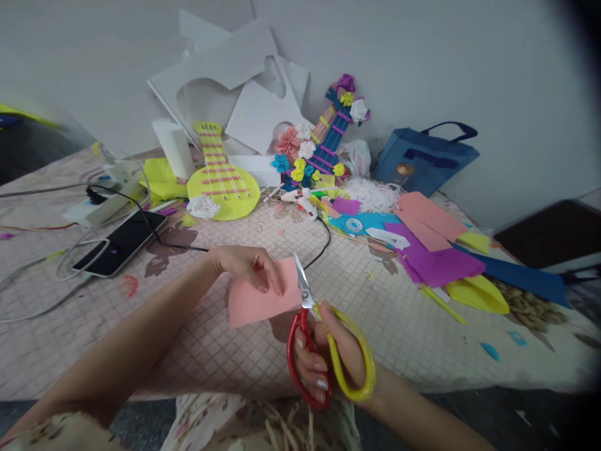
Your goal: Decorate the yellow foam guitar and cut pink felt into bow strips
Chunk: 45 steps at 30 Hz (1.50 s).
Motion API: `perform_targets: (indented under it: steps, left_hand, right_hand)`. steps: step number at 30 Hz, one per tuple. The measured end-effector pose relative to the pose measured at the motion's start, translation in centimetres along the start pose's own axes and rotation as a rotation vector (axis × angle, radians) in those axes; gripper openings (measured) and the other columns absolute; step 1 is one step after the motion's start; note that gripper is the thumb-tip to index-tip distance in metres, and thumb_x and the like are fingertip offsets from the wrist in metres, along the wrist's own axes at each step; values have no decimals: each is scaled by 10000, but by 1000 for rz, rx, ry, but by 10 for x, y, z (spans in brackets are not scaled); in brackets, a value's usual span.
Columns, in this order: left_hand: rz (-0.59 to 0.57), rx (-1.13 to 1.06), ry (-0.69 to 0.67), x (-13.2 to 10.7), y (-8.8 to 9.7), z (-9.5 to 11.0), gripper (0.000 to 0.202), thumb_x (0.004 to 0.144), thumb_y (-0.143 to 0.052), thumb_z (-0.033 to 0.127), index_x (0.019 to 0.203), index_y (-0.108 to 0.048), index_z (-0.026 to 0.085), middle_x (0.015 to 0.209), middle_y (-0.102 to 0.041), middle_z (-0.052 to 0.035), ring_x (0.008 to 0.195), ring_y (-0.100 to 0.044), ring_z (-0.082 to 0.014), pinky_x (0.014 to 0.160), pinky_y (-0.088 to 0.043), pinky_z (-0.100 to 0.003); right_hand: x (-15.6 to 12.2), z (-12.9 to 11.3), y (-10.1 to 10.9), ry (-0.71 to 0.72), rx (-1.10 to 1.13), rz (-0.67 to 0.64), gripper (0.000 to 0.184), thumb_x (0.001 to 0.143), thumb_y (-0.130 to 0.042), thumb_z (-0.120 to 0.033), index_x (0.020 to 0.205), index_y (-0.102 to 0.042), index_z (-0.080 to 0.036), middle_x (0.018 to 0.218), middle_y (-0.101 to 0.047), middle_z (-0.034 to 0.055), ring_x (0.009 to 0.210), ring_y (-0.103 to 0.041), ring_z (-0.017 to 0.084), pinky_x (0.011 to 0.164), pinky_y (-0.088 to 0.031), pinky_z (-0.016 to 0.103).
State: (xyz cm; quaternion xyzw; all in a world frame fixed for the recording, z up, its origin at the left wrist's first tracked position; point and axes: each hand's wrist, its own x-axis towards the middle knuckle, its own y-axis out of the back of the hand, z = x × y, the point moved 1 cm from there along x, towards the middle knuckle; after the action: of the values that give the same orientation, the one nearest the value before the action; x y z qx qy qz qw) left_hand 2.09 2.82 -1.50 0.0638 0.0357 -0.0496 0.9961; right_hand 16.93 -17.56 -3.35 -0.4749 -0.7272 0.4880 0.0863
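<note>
A piece of pink paper [256, 307] is held near the table's front, in the middle of the view. My left hand [248, 266] grips its upper part, the thumb and fingers closed over it. In my right hand [323, 354] is a pair of scissors [355, 332] with one red and one yellow handle loop, my fingers through both. The blades point up and away, at the right edge of the pink paper. Whether paper lies between the blades I cannot tell.
Beyond my hands stand a yellow paper guitar [225, 188] and a flower-covered blue one [331, 141]. A glue gun [303, 200] with a black cord lies behind the scissors. Coloured paper sheets [432, 257] spread at right; a phone [122, 241] and power strip [101, 203] are left.
</note>
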Motion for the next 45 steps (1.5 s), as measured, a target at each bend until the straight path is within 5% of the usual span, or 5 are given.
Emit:
perform_targets:
  steps: [19, 29, 37, 41, 45]
  left_hand:
    - [-4, 47, 3, -2, 6, -6, 255, 738, -710, 223, 989, -726, 187, 1025, -714, -58, 962, -637, -181, 844, -480, -222]
    - [794, -309, 101, -9, 28, -26, 408, 720, -722, 242, 1116, -637, 192, 960, -687, -54, 694, -587, -93, 604, -433, -189]
    - [1024, -63, 138, -10, 33, -36, 570, 697, -653, 234, 1245, -519, 153, 934, -638, -49, 715, -574, -133, 590, -427, -226]
    - [1153, 303, 154, -10, 38, -39, 593, 656, -638, 231, 1236, -546, 149, 1188, -582, -92, 969, -560, -233, 747, -452, -299]
    - [1182, 242, 162, -9, 42, -46, 596, 645, -652, 294, 1216, -568, 141, 1062, -634, -80, 900, -578, -238, 736, -455, -326]
  right_hand:
    - [-2, -15, 12, 83, -154, 148, 578, 757, -367, -775, 701, -437, -204, 391, -326, -108, 282, -272, 64, 296, -299, 188]
    - [20, -138, 64, 301, -1864, 1078, 432, 720, -560, -635, 777, -545, -207, 669, -597, 36, 646, -550, 192, 554, -305, 266]
    - [55, -161, 68, 276, -2025, 1090, 533, 764, -498, -664, 975, -606, -186, 904, -690, 100, 810, -628, 258, 627, -387, 297]
    - [48, -161, 71, 223, -2157, 1177, 536, 780, -491, -642, 1037, -605, -186, 910, -696, 119, 840, -641, 283, 668, -418, 324]
    - [30, -166, 86, 168, -2207, 1162, 484, 783, -508, -594, 1021, -609, -185, 930, -698, 123, 878, -640, 290, 679, -422, 322]
